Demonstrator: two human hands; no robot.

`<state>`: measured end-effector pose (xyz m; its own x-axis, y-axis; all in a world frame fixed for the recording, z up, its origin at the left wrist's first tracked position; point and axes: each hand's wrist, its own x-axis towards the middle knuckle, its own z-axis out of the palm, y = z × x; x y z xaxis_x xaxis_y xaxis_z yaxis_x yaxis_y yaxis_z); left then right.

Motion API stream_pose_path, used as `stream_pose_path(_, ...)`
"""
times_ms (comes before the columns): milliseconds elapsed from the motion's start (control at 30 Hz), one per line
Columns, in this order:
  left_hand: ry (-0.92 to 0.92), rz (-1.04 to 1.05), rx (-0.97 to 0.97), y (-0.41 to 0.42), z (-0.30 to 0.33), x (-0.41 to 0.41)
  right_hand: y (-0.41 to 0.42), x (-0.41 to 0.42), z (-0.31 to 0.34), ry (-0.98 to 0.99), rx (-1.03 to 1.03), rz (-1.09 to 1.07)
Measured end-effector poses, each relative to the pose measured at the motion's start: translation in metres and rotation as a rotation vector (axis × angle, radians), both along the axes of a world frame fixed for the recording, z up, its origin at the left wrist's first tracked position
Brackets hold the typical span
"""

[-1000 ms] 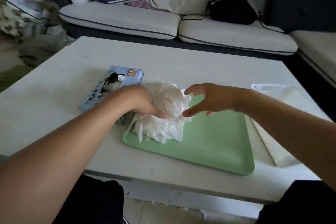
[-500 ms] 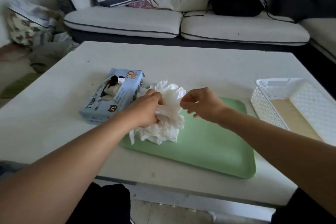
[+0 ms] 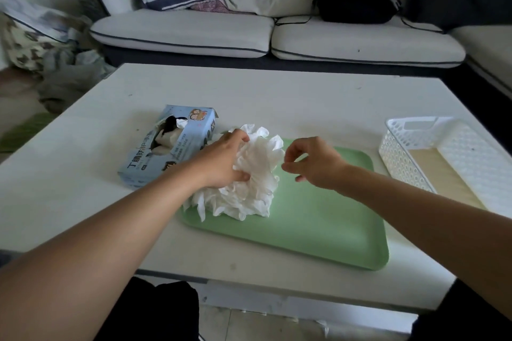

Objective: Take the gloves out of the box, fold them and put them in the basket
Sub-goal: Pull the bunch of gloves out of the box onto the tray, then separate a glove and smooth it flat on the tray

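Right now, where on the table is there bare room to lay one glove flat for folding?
The green tray is bare right of the glove pile, out to its near edge. The table is also bare beyond the tray, toward the sofa. It is crowded at the tray's left end, where the box, pile and both hands meet.
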<state>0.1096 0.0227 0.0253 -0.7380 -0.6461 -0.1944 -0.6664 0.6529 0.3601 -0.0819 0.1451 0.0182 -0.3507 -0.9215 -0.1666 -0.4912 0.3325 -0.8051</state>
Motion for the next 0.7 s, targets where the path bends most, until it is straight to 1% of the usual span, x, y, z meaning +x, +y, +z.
stream_pose_path(33,0.004,-0.009,0.014,-0.001,0.0,0.001,0.004,-0.004,0.001,0.045,-0.016,-0.024)
stream_pose_path(67,0.003,-0.023,0.021,-0.002,-0.001,0.001,0.007,-0.006,0.001,0.029,-0.017,-0.039)
stream_pose_path(167,-0.018,-0.04,0.015,0.002,0.002,-0.002,0.008,-0.001,-0.005,-0.168,0.047,-0.043)
stream_pose_path(267,0.021,0.047,0.08,0.011,0.006,-0.01,-0.001,0.015,-0.016,-0.19,0.037,-0.045)
stream_pose_path(400,0.036,0.061,0.005,0.01,-0.002,-0.013,-0.009,0.029,-0.02,-0.237,-0.011,-0.032)
stream_pose_path(500,0.034,0.07,0.05,0.001,-0.003,-0.011,-0.008,0.019,-0.012,-0.338,0.028,0.017)
stream_pose_path(600,0.025,0.023,0.115,-0.004,0.005,-0.008,-0.001,0.009,-0.013,-0.402,0.084,-0.017)
stream_pose_path(667,0.0,0.024,0.091,-0.005,0.006,-0.006,0.003,0.01,-0.013,-0.493,0.085,-0.017)
stream_pose_path(700,-0.008,0.033,0.067,-0.005,0.006,-0.007,0.003,0.011,-0.01,-0.547,0.044,-0.027)
